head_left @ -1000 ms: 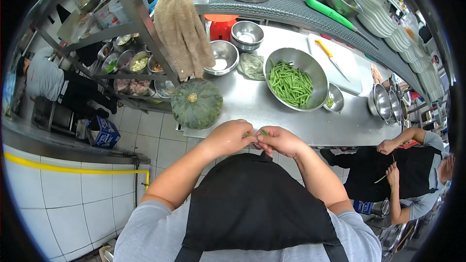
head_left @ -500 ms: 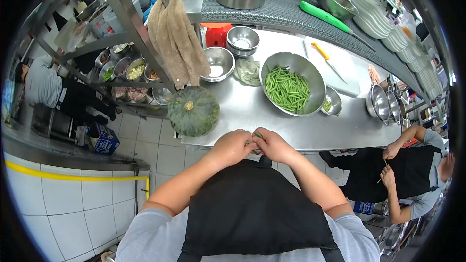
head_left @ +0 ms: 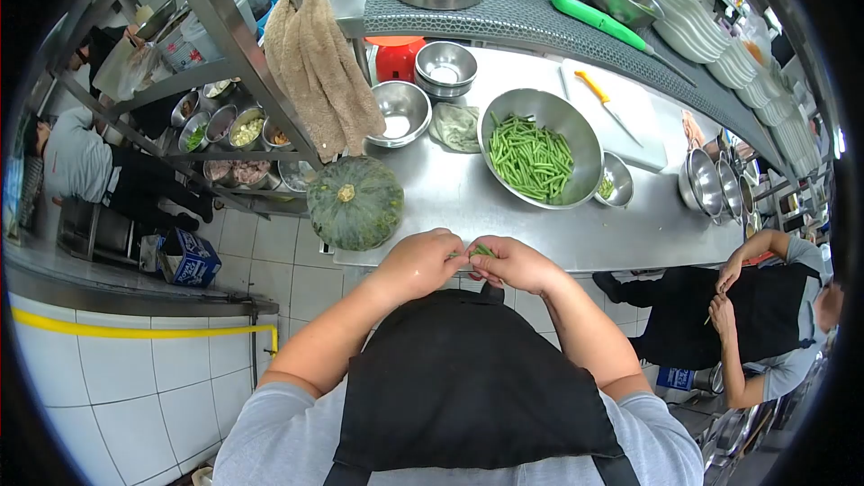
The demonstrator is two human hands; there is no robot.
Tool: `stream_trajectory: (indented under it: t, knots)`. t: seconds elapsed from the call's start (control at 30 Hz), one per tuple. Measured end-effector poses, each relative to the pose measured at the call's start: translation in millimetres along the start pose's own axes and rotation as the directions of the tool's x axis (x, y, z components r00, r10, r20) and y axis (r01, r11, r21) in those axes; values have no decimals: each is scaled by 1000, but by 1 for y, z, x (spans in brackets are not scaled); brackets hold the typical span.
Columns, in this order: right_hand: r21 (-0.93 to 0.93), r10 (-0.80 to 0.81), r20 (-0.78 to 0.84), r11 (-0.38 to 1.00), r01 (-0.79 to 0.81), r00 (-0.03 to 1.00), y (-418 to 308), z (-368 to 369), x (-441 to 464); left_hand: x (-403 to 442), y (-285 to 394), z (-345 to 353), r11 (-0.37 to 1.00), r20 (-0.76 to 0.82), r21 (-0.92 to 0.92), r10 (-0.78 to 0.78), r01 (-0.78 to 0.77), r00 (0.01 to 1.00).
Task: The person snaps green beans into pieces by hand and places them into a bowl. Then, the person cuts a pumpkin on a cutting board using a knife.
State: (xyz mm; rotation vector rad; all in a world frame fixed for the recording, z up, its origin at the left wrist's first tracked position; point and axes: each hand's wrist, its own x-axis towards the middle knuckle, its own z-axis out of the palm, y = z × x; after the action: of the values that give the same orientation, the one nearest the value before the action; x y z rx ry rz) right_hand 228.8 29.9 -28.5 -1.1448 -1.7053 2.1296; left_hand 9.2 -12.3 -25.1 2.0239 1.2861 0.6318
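Observation:
My left hand (head_left: 423,261) and my right hand (head_left: 510,265) meet at the front edge of the steel table. Both are closed on a green bean (head_left: 483,251), whose green bits show between the fingertips; whether it is one piece or more I cannot make out. Beyond them stands a big steel bowl (head_left: 587,182) holding a heap of cut green beans (head_left: 533,157). Against its right side sits a small steel bowl (head_left: 621,194) with a few green scraps. A green pumpkin (head_left: 355,207) rests left of my hands.
A yellow-handled knife (head_left: 607,108) lies on a white cutting board (head_left: 641,137). Steel bowls (head_left: 401,113) and a crumpled cloth (head_left: 457,129) are behind the pumpkin. A towel (head_left: 319,72) hangs from the rack. At the right a co-worker (head_left: 747,315) stands close to the table.
My hands have shifted slightly, and the right hand has turned so more green shows at its fingertips. The co-worker's hands at the right have drawn closer together.

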Motion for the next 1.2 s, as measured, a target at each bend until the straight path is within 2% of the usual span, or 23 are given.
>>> stream_trajectory:
  t: [0.07, 0.1, 0.17, 0.2, 0.23, 0.27, 0.3, 0.37, 0.4, 0.43, 0.5, 0.53, 0.67, 0.73, 0.77, 0.83, 0.87, 0.97, 1.03, 1.07, 1.13, 1.17, 1.2]
  knots:
    - [-449, -141, -48, 887, 105, 989, -7, 5, -4, -3, -1, -2, 999, 5, 42, 11, -11, 1000]
    - [-449, -141, -50, 888, 104, 989, -2, 7, 0, -3, -1, 0, 999, 6, 42, 12, -13, 1000]
    - [-581, -375, -221, 792, 187, 900, 15, 12, 11, -2, 2, 9, 993, -102, 107, -33, 44, 994]
    - [-583, -377, -221, 791, 188, 900, 16, 16, 15, -1, 5, 14, 993, -103, 108, -32, 43, 994]
    - [-243, -223, -403, 961, 131, 888, 16, 22, 20, -1, 9, 18, 997, -154, 21, -74, 79, 985]
    - [139, -12, -510, 986, 96, 860, 16, 24, 23, -1, 11, 21, 992, -200, -67, -121, 110, 972]
    - [138, -12, -510, 986, 96, 860, 20, 20, 25, -2, 12, 21, 992, -201, -67, -120, 109, 972]
    - [283, -6, -544, 940, 190, 839, 28, 10, 26, -4, 14, 22, 993, -124, -97, -86, 74, 989]
    - [208, -44, -453, 966, 153, 891, 22, 11, 18, -4, 8, 24, 995, -110, -73, -73, 66, 991]
    - [207, -42, -447, 967, 149, 894, 15, 15, 12, -4, 5, 23, 995, -114, -76, -80, 71, 990]
    - [-255, -175, -205, 959, 120, 963, 5, 21, 3, -1, 1, 18, 998, -33, 12, -68, 68, 997]
    - [-446, -248, -233, 886, 123, 940, 6, 21, 5, 1, 0, 16, 998, -33, 11, -65, 66, 997]
    - [-506, -362, -271, 842, 188, 892, 15, 14, 9, -1, -11, 2, 999, -25, 6, -32, 32, 999]
    - [-179, -107, -231, 982, 65, 967, 10, 6, 2, -3, -12, -7, 996, 17, 47, -74, 73, 997]
    - [-176, -104, -235, 982, 63, 966, 10, 5, 0, -4, -9, -8, 996, 22, 46, -72, 71, 997]
    - [-51, -66, -90, 997, 62, 994, 10, 3, -2, -4, -5, -10, 997, 87, 65, -53, 47, 995]
    - [-50, -67, -92, 997, 63, 994, 9, 5, -2, -3, -4, -7, 997, 88, 66, -51, 45, 995]
    - [-172, -75, -79, 983, 60, 994, 5, 13, -2, -1, -1, 3, 999, 47, 39, 16, -18, 999]
    - [-414, -173, -134, 904, 103, 976, 4, 13, -4, -1, 0, 5, 999, 20, 46, 2, -3, 1000]
    - [-413, -172, -133, 905, 103, 976, 7, 13, -4, -2, -2, 4, 999, 21, 46, 1, -2, 1000]
    - [-559, -305, -124, 808, 187, 944, 18, 12, -3, -4, -8, 2, 992, 31, 124, -35, 30, 999]
    - [-558, -305, -129, 809, 185, 944, 22, 13, -3, -4, -8, 4, 992, 35, 124, -32, 28, 999]
    - [-653, -347, -184, 742, 149, 919, 24, 15, -2, -5, -7, 6, 992, 26, 126, -29, 25, 999]
